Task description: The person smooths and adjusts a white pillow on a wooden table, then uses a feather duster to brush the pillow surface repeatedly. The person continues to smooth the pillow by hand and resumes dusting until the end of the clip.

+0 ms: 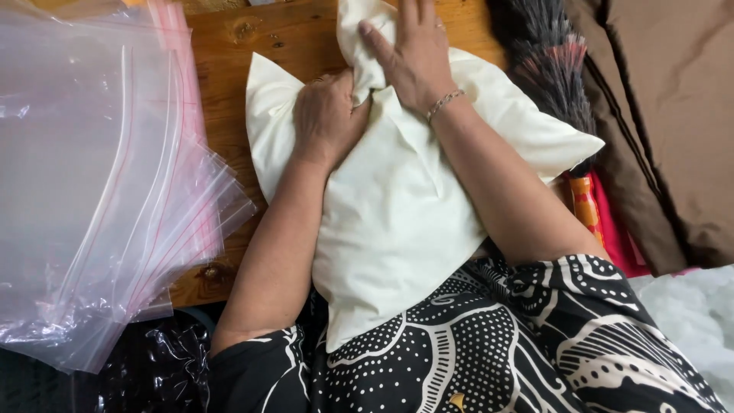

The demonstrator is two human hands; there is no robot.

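Observation:
A cream-white pillow (397, 206) lies on the wooden table (229, 92), its near end resting against my lap. My left hand (327, 116) is closed into a fist on the pillow's fabric near its far left corner, bunching the cloth. My right hand (413, 53), with a thin bracelet at the wrist, presses flat with spread fingers on the pillow's far end, where a fold of fabric rises between the two hands.
A stack of clear plastic zip bags (99, 176) with pink-red seal strips covers the table's left side. A dark bristly broom head (547, 61) lies to the right of the pillow, next to brown fabric (665, 115). Red cloth (612, 229) shows beneath it.

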